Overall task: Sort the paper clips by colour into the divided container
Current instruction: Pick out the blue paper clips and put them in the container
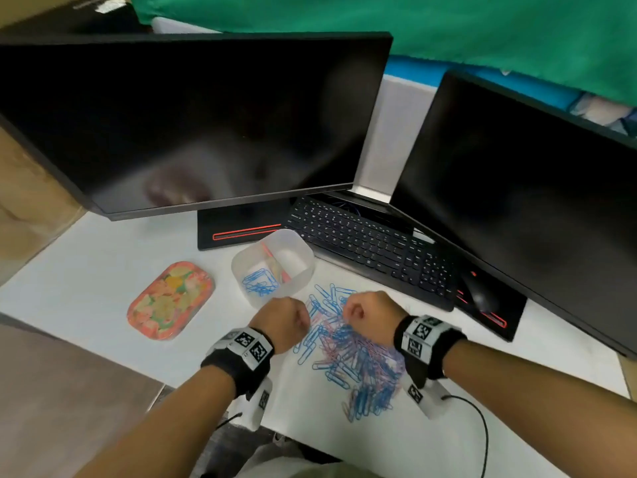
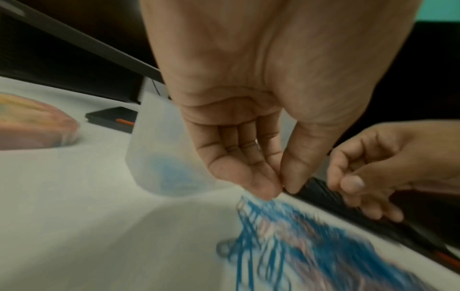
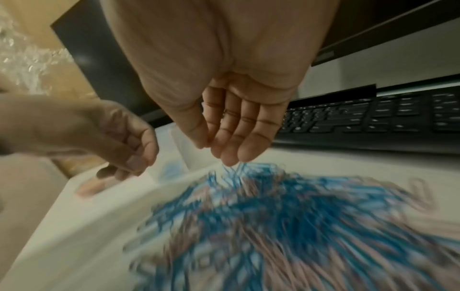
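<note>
Blue and pink paper clips (image 1: 348, 353) heaped beneath both hands (image 1: 322, 320).

Loose heap of paper clips (image 1: 348, 353) on the white desk, mostly blue with pink ones mixed in, spread from near the container down toward the desk's front edge. Divided container (image 1: 303, 270), translucent plastic with rounded corners, stands upright just beyond the heap; blue clips (image 1: 259, 281) lie in its left compartment, a few pink/orange clips (image 1: 277, 267) at the divider.

White desk (image 1: 86, 270), paper clip pile (image 1: 348, 353), divided container (image 1: 275, 267), patterned lid (image 1: 170, 300), keyboard (image 1: 372, 246), two monitors (image 1: 193, 125).
</note>
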`<control>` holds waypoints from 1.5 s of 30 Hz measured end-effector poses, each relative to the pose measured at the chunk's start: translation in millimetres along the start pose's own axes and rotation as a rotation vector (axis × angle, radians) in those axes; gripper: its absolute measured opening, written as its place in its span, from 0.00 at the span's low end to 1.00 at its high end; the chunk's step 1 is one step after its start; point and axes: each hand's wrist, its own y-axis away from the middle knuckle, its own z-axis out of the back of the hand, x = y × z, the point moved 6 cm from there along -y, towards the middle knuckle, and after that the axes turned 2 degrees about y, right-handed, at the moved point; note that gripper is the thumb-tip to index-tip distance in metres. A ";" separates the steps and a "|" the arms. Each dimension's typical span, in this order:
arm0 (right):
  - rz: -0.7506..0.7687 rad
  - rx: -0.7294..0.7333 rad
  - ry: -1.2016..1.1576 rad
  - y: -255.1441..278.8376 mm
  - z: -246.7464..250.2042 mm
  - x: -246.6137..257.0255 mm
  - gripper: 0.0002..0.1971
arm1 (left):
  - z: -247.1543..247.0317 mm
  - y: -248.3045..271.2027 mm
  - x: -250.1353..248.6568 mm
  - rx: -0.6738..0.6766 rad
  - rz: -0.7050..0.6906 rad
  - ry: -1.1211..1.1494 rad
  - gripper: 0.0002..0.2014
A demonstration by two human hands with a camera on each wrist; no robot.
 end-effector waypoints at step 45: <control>-0.001 0.126 0.044 29.4 -70.8 -36.4 0.22 | -47.6 -4.7 16.2 0.004 0.013 -0.036 0.09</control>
